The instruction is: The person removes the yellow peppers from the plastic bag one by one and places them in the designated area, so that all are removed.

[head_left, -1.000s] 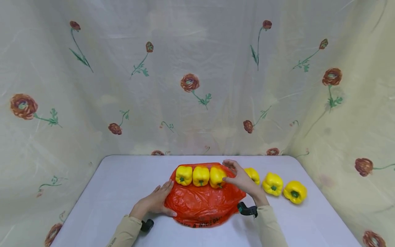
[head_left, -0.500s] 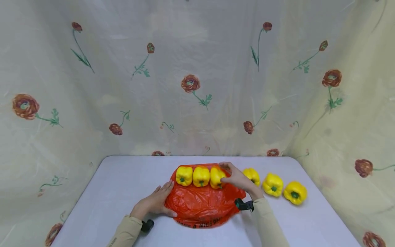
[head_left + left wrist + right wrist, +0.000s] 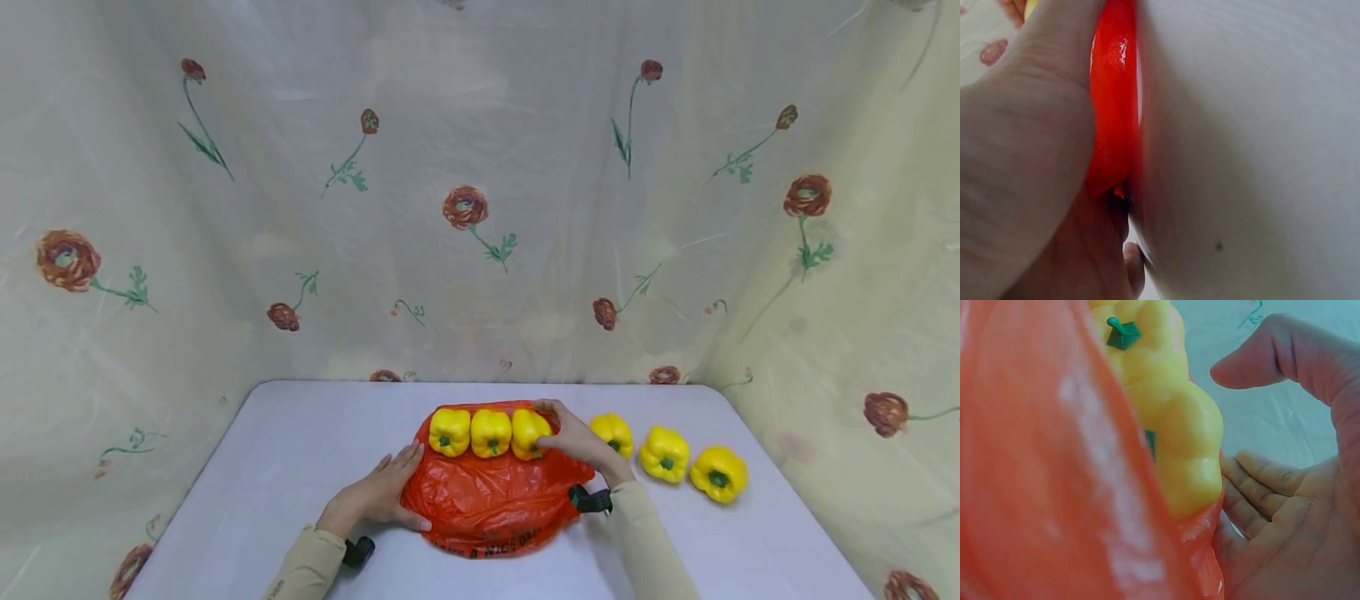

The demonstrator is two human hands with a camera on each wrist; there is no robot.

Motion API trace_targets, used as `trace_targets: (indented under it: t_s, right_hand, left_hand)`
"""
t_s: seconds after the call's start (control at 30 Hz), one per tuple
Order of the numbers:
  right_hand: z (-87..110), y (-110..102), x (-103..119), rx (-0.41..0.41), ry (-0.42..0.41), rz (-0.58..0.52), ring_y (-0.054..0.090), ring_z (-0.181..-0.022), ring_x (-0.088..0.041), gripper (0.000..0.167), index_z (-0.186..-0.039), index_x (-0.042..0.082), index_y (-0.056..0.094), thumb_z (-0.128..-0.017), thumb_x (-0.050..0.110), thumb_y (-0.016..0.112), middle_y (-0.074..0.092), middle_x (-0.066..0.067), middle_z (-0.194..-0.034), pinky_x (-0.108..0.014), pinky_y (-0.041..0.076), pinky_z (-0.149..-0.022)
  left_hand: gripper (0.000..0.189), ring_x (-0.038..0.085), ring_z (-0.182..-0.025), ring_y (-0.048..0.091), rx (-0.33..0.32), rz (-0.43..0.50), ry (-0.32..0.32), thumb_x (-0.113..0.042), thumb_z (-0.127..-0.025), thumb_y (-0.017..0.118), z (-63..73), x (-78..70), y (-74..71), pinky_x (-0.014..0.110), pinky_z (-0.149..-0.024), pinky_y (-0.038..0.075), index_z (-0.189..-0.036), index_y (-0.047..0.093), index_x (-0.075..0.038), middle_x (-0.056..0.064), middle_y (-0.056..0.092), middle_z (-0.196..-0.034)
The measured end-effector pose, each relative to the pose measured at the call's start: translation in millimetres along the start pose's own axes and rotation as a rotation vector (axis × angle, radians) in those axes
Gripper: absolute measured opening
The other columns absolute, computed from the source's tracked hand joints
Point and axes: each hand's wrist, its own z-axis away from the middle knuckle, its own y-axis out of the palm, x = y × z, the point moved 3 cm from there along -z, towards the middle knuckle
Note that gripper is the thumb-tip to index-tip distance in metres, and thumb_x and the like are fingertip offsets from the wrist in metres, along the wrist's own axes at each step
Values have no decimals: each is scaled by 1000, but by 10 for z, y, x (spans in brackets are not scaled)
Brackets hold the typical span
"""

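Flowers (image 3: 465,207) dot sheeting (image 3: 555,150) behind a pale table (image 3: 322,442) bearing a red bag (image 3: 487,492).

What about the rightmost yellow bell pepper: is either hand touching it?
No: in the head view, that yellow bell pepper lies on the white table, apart from the left hand and the right hand.

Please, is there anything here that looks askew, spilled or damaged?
Nothing stands out. Three yellow peppers line up at the far end of the red bag, three more peppers sit to the right, and no spill or damage shows.
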Motion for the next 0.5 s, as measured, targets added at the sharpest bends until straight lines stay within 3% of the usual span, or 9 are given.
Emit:
trace_targets:
  t_s: [0.23, 0.5]
  right_hand:
    - [2, -18, -36, 27, -46, 48, 35, -136, -37, 68, -143, 6, 36, -86, 19, 70, 39, -16, -148, -58, 28, -114]
    - [27, 79, -238, 76, -5, 53, 45, -124, -30, 71, -143, 8, 38, -84, 26, 73, 46, -15, -141, -53, 35, -111]
  left_hand:
    - [124, 29, -150, 12, -4, -23, -10, -65, -66, 76, 7, -2, -8, 52, -122, 10, -156, 11, -8, 12, 12, -163]
    - [124, 29, -150, 12, 3, -8, -20, -67, -66, 75, 8, -14, -1, 52, -122, 10, -156, 12, -8, 12, 12, -163]
